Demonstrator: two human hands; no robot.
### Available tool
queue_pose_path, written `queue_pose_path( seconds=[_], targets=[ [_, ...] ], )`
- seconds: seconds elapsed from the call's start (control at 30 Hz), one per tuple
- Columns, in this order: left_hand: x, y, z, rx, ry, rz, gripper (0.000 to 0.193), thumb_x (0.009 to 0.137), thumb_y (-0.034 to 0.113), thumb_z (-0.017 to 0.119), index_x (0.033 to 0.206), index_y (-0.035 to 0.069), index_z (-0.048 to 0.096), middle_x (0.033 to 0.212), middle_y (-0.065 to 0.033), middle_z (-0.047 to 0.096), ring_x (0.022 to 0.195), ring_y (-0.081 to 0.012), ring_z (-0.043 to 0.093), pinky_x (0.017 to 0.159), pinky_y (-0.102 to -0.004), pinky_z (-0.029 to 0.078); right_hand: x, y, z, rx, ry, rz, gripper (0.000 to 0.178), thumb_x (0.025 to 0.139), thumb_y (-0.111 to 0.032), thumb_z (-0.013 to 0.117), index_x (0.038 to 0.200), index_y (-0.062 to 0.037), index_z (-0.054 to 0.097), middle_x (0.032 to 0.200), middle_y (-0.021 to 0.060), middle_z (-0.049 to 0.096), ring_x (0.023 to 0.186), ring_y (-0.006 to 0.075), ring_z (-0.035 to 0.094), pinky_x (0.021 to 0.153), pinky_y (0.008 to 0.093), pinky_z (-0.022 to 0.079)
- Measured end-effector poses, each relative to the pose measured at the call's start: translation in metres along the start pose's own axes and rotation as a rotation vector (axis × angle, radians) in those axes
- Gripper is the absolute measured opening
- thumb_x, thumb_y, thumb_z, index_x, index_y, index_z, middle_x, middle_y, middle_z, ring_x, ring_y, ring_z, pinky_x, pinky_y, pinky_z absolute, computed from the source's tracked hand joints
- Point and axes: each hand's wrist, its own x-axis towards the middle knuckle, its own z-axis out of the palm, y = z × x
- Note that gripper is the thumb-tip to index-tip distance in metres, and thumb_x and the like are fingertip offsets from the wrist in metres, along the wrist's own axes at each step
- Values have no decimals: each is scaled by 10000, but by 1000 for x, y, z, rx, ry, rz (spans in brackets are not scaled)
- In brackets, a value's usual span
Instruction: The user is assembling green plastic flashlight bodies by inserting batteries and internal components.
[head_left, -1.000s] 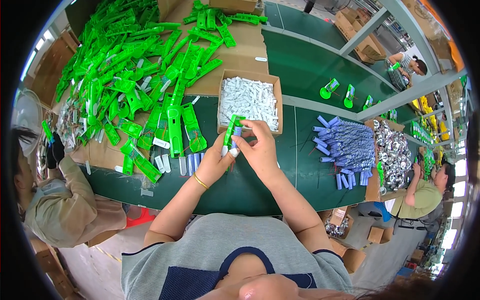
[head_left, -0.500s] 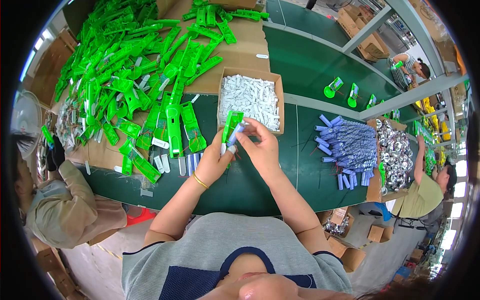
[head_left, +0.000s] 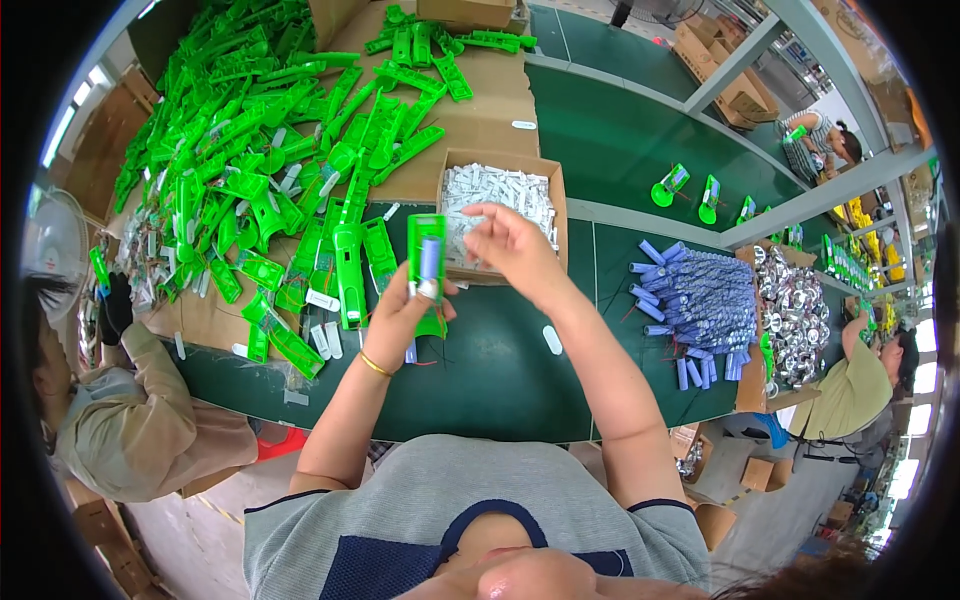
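Observation:
My left hand (head_left: 402, 312) is closed round a green plastic housing (head_left: 427, 222) held upright above the bench. A blue cylindrical battery cell (head_left: 429, 258) lies inside that housing. Thin red and black wires trail below the hand. To the right, my right hand (head_left: 515, 255) is apart from the housing, over the near side of a cardboard box (head_left: 557, 180) full of small white plastic pieces (head_left: 490, 190). Its fingers are bent but apart, with nothing visible in them. Below my right hand, one white oval strip (head_left: 552, 340) rests on the green bench top (head_left: 480, 385).
A heap of green housings (head_left: 230, 110) covers cardboard at the left. Wired blue cells (head_left: 700, 300) are stacked at the right, beside a box of shiny metal parts (head_left: 790, 310). Co-workers sit at the left (head_left: 140, 420) and right (head_left: 860, 390). A metal frame (head_left: 800, 215) crosses the upper right.
The blue cell, earlier between my right fingers, now lies in the green housing. My left hand has moved left with the housing; my right hand has drawn off it. A white strip shows on the bench.

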Motion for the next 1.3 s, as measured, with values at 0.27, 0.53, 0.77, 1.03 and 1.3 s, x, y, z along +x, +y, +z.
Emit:
queue_pose_path(
  seconds=[0.27, 0.53, 0.77, 1.03, 1.3],
  targets=[
    [12, 12, -2, -110, 135, 11, 300, 1051, 328, 488, 1207, 73, 516, 1003, -76, 639, 742, -157, 634, 616, -295, 517, 92, 72, -17, -1004, 119, -283, 201, 821, -165, 730, 1017, -121, 723, 1032, 84, 624, 1042, 299, 610, 834, 435, 529],
    [24, 7, -11, 60, 225, 51, 258, 1053, 271, 490, 1193, 59, 536, 914, -71, 656, 650, -133, 614, 594, -261, 475, 51, 46, -33, -543, 209, -351, 140, 869, -137, 720, 977, -48, 721, 852, 82, 682, 760, 240, 644, 679, 346, 531],
    [46, 13, 17, 274, 135, 149, 312, 1023, 254, 563, 1266, 60, 539, 893, -30, 674, 625, -94, 611, 539, -240, 467, 12, 34, -43, -543, 443, -347, 196, 875, -18, 719, 1067, -52, 727, 951, 38, 697, 831, 107, 655, 717, 243, 514],
    [40, 9, 48, 421, 102, 201, 413, 961, 152, 635, 1337, 16, 530, 787, -48, 631, 618, -114, 627, 537, -276, 497, -19, 4, -6, 214, 539, -223, 101, 908, 10, 703, 1008, 25, 704, 957, 36, 709, 873, 71, 641, 794, 217, 513],
    [40, 11, 76, 517, 88, 230, 382, 950, 117, 605, 1310, 13, 531, 733, -80, 626, 573, -151, 643, 520, -322, 518, -21, 17, -18, 41, 657, -262, 122, 903, -69, 731, 996, -4, 686, 856, 14, 673, 760, 55, 587, 691, 221, 478]
  ],
)
